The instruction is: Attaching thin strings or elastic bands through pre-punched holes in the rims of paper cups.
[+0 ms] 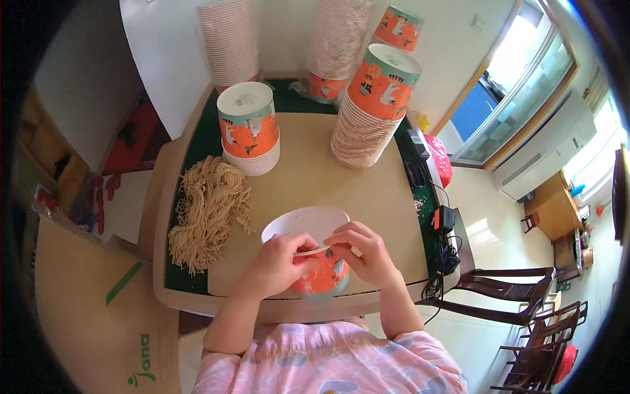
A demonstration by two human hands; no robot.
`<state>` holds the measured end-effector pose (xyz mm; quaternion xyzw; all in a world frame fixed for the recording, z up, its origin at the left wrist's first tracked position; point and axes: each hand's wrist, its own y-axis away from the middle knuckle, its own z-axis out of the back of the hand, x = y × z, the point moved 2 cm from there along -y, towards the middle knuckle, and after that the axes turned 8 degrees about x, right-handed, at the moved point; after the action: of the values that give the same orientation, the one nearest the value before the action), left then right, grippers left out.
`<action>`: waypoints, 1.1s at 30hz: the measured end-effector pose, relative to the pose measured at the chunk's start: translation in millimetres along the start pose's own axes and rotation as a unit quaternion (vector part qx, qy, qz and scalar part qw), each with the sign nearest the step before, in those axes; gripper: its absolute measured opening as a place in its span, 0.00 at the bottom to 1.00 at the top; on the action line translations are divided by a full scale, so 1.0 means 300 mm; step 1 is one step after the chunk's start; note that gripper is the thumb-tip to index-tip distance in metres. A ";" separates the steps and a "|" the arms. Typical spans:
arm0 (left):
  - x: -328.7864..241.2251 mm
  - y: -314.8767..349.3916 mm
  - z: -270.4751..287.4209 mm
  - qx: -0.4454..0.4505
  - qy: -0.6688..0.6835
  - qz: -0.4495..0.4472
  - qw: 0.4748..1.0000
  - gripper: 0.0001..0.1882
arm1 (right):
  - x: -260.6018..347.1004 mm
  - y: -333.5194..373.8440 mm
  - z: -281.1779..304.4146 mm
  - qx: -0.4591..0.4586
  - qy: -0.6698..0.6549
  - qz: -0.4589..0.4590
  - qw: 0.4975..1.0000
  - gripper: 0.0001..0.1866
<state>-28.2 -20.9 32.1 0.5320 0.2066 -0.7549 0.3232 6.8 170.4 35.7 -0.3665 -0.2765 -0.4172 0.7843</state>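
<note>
Round orange paper bucket, white inside [319,277], at near edge of brown tabletop [302,174]. Your left hand [283,261], mostly closed, pinches near rim; your right hand [365,255], fingers curled, pinches rim just beside. Likely light, stiffish, dentable; grip by rim.

Pink top [328,364], greyish patches [293,360]; short sleeves [220,369]; bare hands [281,261]

bucket base [321,287] blurred, middle stack [339,39] cut off
</note>
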 end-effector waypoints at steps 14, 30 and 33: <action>0.040 -0.104 -0.039 -0.090 0.000 0.008 0.996 0.06 | -0.111 0.059 -0.171 -0.253 -0.005 -0.049 0.966 0.14; 0.019 -0.118 -0.059 -0.083 -0.035 0.031 0.995 0.07 | -0.111 0.067 -0.149 -0.296 0.063 -0.047 0.952 0.09; 0.008 -0.080 -0.033 -0.087 -0.118 0.007 0.989 0.06 | -0.185 0.109 -0.091 -0.323 0.086 -0.092 0.938 0.08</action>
<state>-39.1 1.8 25.7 0.4105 0.2281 -0.7891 0.3958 10.6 186.2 -32.5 -0.5361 -0.0907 -0.5840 0.6028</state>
